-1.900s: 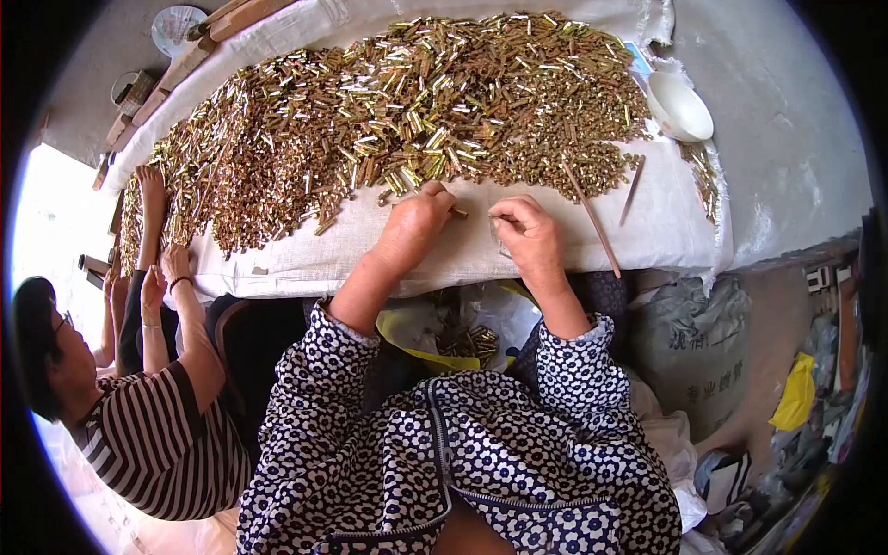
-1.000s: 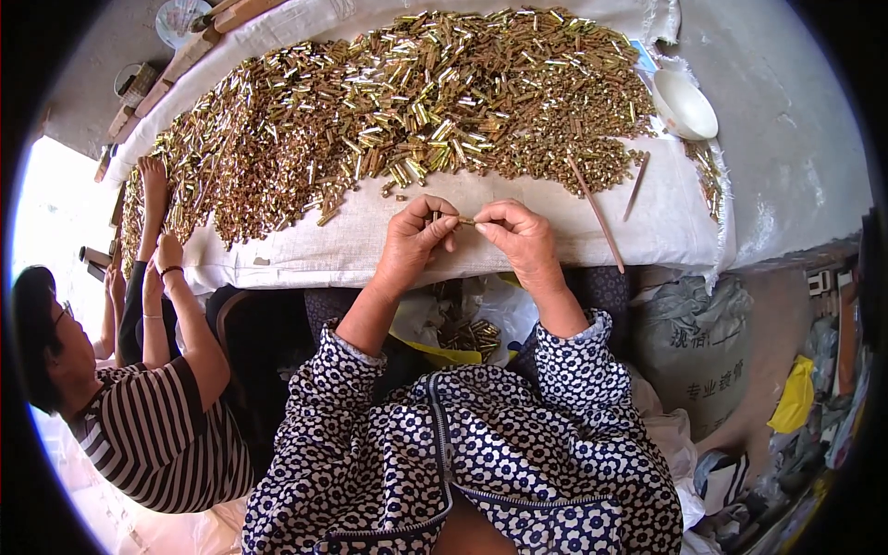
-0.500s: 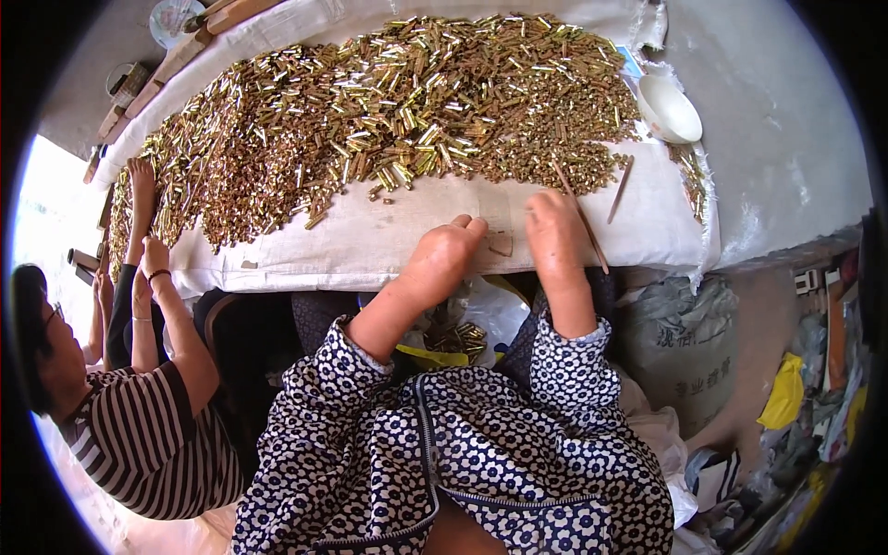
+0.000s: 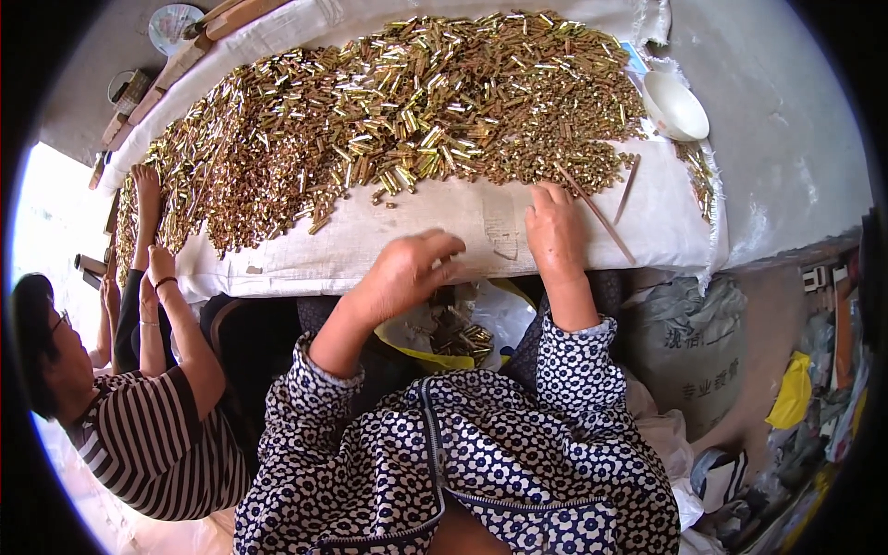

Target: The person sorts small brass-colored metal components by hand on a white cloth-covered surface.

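A wide heap of small gold-coloured metal tubes lies on a white cloth, with short and longer pieces mixed. My left hand hovers at the cloth's near edge, fingers loosely apart and nothing visible in them. Below it, on my lap, a yellow-rimmed bag or basin lined with clear plastic holds several metal tubes. My right hand is at the heap's near edge, fingers bent and close together; their tips are hidden, so anything pinched there does not show. Beside it lie two thin brown sticks.
A white bowl stands at the cloth's right edge. To the left a person in a striped shirt sits with hands by the heap, and another person's arm reaches in. A grey sack and a yellow bag are at the right.
My left hand has moved left and down from the cloth toward my lap, its fingers opening. My right hand has reached slightly forward to the heap. The longer stick's near end has shifted right.
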The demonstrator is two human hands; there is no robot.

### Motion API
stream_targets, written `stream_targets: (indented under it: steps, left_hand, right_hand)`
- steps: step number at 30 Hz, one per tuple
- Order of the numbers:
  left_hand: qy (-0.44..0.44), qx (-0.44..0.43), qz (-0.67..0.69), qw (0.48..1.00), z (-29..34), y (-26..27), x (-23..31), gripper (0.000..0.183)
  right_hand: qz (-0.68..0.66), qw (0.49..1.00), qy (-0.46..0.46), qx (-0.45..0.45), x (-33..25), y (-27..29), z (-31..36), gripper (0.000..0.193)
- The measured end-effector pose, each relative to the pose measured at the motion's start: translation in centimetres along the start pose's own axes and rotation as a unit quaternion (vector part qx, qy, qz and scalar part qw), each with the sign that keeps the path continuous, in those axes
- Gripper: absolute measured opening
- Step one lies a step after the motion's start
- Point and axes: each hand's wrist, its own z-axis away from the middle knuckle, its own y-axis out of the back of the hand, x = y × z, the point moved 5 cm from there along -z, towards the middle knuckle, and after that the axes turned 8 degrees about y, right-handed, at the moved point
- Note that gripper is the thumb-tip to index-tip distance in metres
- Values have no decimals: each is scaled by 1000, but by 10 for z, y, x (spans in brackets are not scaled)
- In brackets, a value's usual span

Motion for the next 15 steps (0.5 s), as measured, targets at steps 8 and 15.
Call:
stream_targets:
  steps: [8,15]
  left_hand:
    - [-59,208,-158,964,-94,11,-28,5]
    - [-35,167,-344,923,-118,-5,-43,9]
  right_hand:
    - [31,999,-25,-19,-5,-3,-6,30]
    - [34,997,43,-63,-25,2,-19,22]
